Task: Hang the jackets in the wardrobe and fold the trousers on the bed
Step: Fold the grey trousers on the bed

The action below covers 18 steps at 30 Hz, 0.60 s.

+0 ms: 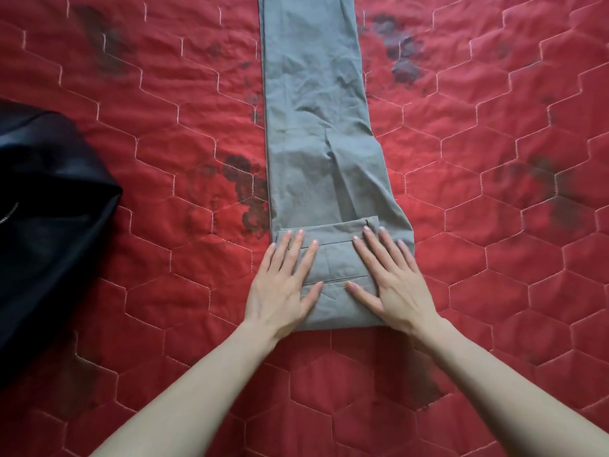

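Observation:
Grey trousers (316, 110) lie lengthwise on the red quilted bed (494, 225), legs laid one on the other and running off the top of the view. Their waist end is folded up over the legs into a thick band nearest me. My left hand (280, 285) lies flat on the left side of that folded band, fingers spread. My right hand (392, 282) presses flat on its right side, fingers apart. Neither hand grips the cloth. A black jacket (46, 232) with a zip lies bunched at the left edge of the bed.
The red bedcover has hexagon stitching and dark flower prints (247, 192) beside the trousers. Bare bedcover stretches to the right of the trousers and in front of my arms.

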Tool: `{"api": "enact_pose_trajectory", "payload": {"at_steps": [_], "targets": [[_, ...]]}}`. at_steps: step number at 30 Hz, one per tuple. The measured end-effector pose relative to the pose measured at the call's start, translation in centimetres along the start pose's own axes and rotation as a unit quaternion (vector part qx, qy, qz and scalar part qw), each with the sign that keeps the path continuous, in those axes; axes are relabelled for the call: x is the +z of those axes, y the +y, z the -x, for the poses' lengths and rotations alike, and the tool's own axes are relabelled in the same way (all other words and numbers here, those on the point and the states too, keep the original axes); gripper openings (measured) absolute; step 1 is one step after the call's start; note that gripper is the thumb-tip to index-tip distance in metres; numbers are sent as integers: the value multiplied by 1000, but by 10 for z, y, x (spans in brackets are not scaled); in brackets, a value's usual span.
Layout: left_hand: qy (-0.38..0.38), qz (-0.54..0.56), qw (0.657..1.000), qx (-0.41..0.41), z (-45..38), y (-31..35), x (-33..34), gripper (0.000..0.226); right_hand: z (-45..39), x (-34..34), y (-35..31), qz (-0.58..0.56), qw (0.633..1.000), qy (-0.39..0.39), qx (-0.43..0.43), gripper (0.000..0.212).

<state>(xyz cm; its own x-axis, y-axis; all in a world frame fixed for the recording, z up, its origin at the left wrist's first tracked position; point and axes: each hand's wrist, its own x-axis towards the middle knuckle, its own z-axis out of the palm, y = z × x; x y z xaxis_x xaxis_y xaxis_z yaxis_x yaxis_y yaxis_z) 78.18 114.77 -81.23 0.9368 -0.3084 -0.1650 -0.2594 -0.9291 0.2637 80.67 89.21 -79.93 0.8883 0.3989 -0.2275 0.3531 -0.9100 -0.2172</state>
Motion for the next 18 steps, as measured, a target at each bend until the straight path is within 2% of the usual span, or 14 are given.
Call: {"api": "enact_pose_trajectory", "payload": {"at_steps": [3, 6, 9, 10, 13, 18], "targets": [[2, -17, 1000, 8, -6, -3, 7, 75, -4, 10, 4, 19, 999, -41, 16, 87], [-9, -26, 999, 31, -13, -7, 5, 78, -10, 8, 12, 4, 996, -87, -7, 87], [-22, -46, 994, 95, -19, -23, -8, 72, -11, -10, 39, -10, 989, -118, -85, 70], [-19, -59, 990, 130, -19, -34, -13, 66, -11, -18, 51, -6, 986, -110, -124, 65], [-6, -104, 970, 220, -12, -73, -25, 60, -11, -36, 81, 75, 969, -53, -231, 73], [7, -121, 958, 261, 4, -95, -29, 56, -6, -34, 105, 166, 941, -3, -293, 72]]}}
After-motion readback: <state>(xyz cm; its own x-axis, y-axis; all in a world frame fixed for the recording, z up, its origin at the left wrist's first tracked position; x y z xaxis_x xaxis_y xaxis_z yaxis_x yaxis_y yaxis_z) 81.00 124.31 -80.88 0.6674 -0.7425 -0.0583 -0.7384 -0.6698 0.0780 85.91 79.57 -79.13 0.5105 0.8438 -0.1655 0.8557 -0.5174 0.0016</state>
